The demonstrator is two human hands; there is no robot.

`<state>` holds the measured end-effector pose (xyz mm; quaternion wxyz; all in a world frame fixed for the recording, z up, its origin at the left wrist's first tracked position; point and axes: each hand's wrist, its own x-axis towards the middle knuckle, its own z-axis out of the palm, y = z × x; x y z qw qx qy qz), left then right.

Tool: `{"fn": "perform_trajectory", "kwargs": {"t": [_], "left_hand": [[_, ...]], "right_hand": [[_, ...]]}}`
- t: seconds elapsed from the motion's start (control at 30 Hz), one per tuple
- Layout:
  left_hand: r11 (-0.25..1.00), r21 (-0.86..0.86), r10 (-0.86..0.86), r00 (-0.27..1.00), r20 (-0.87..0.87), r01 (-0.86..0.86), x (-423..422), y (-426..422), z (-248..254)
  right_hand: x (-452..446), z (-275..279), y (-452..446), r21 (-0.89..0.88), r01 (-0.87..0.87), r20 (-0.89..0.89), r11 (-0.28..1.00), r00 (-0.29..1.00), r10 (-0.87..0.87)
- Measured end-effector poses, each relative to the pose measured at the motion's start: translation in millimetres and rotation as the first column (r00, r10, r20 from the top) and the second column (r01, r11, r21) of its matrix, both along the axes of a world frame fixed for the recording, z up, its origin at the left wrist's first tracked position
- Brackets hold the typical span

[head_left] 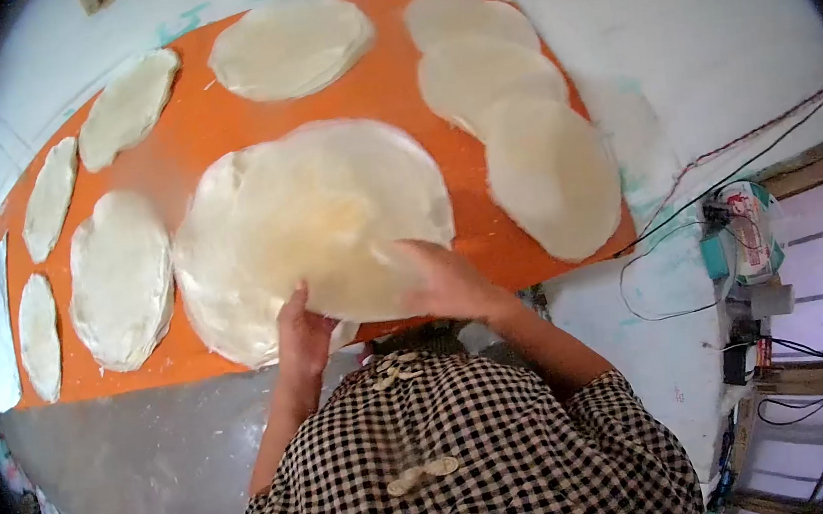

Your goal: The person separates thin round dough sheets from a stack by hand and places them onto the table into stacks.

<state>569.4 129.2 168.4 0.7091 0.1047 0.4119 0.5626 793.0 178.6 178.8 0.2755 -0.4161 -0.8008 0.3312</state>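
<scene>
A thin round dough sheet point(359, 278), pale with a yellowish middle, is between my two hands over a wider layered stack of dough sheets point(217, 267). My left hand point(307, 336) grips its near edge, with the thumb on top and the fingers partly hidden below. On the near right edge is my right hand point(442, 279), slightly blurred; its thumb side lies over the sheet and its other fingers are hidden.
More dough rounds lie around the orange tabletop point(469, 186): an overlapping row point(554, 177) on the right, a far stack point(291, 47), a left stack point(121, 279), and several smaller ones. Cables point(750, 141) hang along the right wall. Grey floor point(151, 455) shows at lower left.
</scene>
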Motion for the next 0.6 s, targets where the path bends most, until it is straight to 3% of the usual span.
{"fn": "perform_trajectory", "kwargs": {"t": [0.03,0.13,0.2,0.4,0.5,0.6], "left_hand": [[0.999,0.046,-0.023,0.999,0.034,0.021,1.0,-1.3,-1.8],[0.962,0.233,-0.153,0.987,0.043,0.139,7.0,0.4,4.7],[0.963,0.188,-0.189,0.981,-0.040,0.194,10.9,8.3,10.0],[0.998,0.029,-0.049,0.999,0.010,0.048,17.0,18.1,-6.1],[0.999,0.013,-0.038,0.998,-0.039,0.039,12.8,20.0,-17.9],[0.998,0.050,-0.029,0.999,-0.034,0.031,9.6,20.1,-29.9]], "right_hand": [[-18.5,6.5,-5.8,0.100,-0.102,-0.020,0.990,0.994,0.105],[-46.4,-1.7,-0.9,0.090,-0.143,-0.020,0.986,0.989,0.146],[-42.3,2.1,4.4,-0.032,-0.062,-0.063,0.998,0.996,0.059],[-29.0,-21.8,23.8,-0.385,0.038,-0.134,0.922,0.986,-0.097],[-29.2,-27.6,27.9,-0.282,0.139,-0.159,0.949,0.969,-0.189],[-27.8,4.2,27.0,-0.147,0.259,-0.150,0.955,0.948,-0.280]]}}
